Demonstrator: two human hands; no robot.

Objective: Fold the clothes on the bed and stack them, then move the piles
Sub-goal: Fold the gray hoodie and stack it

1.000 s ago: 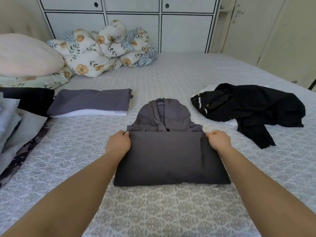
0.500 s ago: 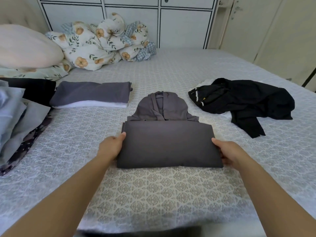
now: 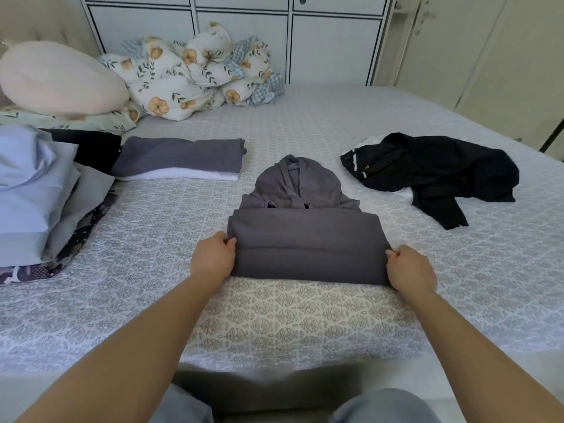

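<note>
Head cam: left hand [image 3: 212,260] & right hand [image 3: 410,268] pinching grey hoodie [image 3: 306,244] sides, folding; next probably needs hood tucking.

Both forearms are bare, no sleeves, watch or rings showing; light blue-grey trousers [image 3: 378,406] cover the knees at the bottom edge

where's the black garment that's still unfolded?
Head view: the black garment lies crumpled on the bed, right of centre, just beyond and right of the grey hoodie, apart from both hands.
</note>
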